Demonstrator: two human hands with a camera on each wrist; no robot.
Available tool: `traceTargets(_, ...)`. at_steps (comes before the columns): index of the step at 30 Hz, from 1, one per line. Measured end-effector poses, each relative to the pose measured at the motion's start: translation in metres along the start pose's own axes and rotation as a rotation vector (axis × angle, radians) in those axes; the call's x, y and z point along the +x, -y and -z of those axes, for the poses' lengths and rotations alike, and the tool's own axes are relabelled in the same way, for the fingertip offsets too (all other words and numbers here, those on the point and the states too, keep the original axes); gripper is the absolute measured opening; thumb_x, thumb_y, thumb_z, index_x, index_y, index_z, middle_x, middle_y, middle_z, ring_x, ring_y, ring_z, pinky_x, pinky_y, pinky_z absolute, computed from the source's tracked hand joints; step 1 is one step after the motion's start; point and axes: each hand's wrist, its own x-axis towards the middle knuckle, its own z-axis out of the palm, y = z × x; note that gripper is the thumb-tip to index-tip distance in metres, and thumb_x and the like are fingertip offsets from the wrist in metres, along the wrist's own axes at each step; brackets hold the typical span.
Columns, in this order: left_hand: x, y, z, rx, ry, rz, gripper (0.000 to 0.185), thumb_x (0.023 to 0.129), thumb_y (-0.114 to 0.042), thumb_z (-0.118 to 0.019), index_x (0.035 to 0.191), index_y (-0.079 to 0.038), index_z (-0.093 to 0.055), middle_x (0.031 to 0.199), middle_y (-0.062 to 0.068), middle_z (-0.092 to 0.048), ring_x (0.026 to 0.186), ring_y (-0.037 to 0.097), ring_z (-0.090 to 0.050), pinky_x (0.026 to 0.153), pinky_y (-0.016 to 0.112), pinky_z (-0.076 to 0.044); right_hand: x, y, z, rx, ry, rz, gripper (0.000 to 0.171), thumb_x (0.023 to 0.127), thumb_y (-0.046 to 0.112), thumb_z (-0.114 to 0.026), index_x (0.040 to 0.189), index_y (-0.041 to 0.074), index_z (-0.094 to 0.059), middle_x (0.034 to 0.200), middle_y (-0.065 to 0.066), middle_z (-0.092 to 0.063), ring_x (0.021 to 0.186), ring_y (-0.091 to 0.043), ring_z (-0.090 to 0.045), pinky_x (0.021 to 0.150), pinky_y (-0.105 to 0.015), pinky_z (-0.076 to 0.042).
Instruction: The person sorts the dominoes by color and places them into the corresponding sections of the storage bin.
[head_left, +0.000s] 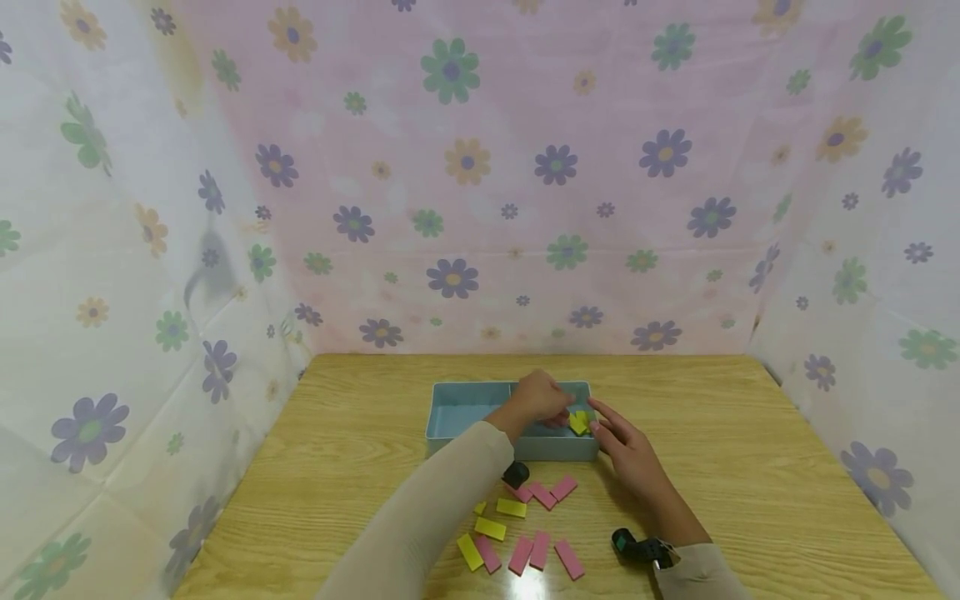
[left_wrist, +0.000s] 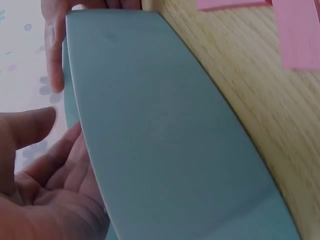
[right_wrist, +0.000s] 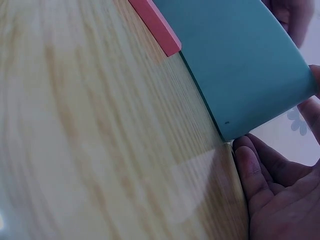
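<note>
A light blue tray [head_left: 517, 451] with two compartments lies on the wooden table [head_left: 750, 450]. A few yellow blocks [head_left: 578, 422] lie in its right compartment. My left hand [head_left: 550, 407] reaches over the tray's front wall into that compartment, just left of the yellow blocks. In the left wrist view the left hand [left_wrist: 50, 185] shows a bare palm with relaxed fingers beside the tray wall [left_wrist: 165, 125]. My right hand [head_left: 611, 432] rests with straight fingers at the tray's right front corner. From the right wrist, the right hand [right_wrist: 270, 185] touches the tray corner [right_wrist: 235, 60].
Several loose pink blocks [head_left: 564, 487] and yellow blocks [head_left: 512, 507] lie on the table in front of the tray. One pink block [right_wrist: 155, 25] lies against the tray's front wall. Flowered cloth walls [head_left: 480, 167] close in the back and both sides.
</note>
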Motion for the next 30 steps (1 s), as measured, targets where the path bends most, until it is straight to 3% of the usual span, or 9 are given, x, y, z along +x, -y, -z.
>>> traceTargets(9,0.004,0.002,-0.008,-0.053,0.045,0.073,0.064,0.106,-0.049,-0.052,0.145,0.001,-0.054,0.101,0.016,-0.073,0.086,0.030,-0.073,0.082,0.045,-0.063,-0.002,0.001,-0.001,-0.010,0.000,-0.001,0.051,0.110,0.041,-0.050,0.159,0.031,-0.042,0.158,-0.021,-0.045,0.143,-0.039,-0.048,0.109,-0.050,-0.050)
traceTargets(18,0.009,0.006,-0.004,-0.019,0.052,0.083,0.066,0.107,-0.058,-0.041,0.129,-0.001,-0.064,0.103,0.014,-0.073,0.091,0.029,-0.072,0.086,0.045,-0.062,0.000,0.001,0.000,0.001,0.004,0.001,0.054,0.109,0.043,-0.049,0.160,0.027,-0.041,0.160,-0.021,-0.043,0.145,-0.040,-0.046,0.110,-0.051,-0.050)
traceTargets(30,-0.002,0.001,-0.007,-0.152,0.056,0.122,0.072,0.108,-0.056,-0.041,0.151,0.001,-0.047,0.111,0.024,-0.072,0.094,0.037,-0.074,0.089,0.049,-0.061,-0.003,0.006,0.000,-0.010,0.006,0.000,0.056,0.111,0.042,-0.047,0.162,0.022,-0.038,0.160,-0.023,-0.043,0.144,-0.042,-0.046,0.110,-0.049,-0.050)
